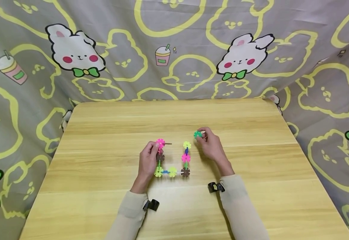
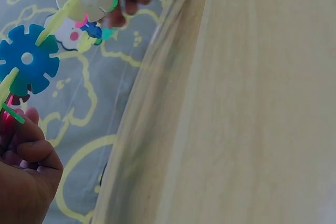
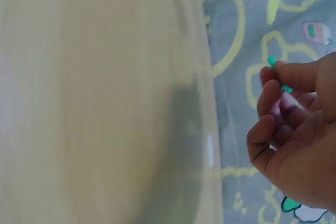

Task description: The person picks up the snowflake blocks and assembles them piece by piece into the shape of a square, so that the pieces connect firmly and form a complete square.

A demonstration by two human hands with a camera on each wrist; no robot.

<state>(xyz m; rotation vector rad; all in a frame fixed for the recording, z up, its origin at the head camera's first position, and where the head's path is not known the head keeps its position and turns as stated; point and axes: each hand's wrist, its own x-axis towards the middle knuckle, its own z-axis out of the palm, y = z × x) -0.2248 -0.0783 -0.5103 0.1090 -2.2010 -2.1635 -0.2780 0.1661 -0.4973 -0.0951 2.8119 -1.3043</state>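
A chain of notched plastic snowflake discs makes a U shape above the table in the head view, with a yellow disc along its near side. My left hand grips its left arm near the pink disc, where a brown disc stands edge-on. A yellow disc tops the right arm, free of either hand. Between thumb and fingertips my right hand pinches a loose green disc, apart from the chain. The left wrist view shows a blue disc of the chain close up.
The pale wooden table lies under both hands. Behind it and at its sides hangs a grey curtain with yellow outlines and cartoon rabbits. Black straps sit at both sleeve cuffs.
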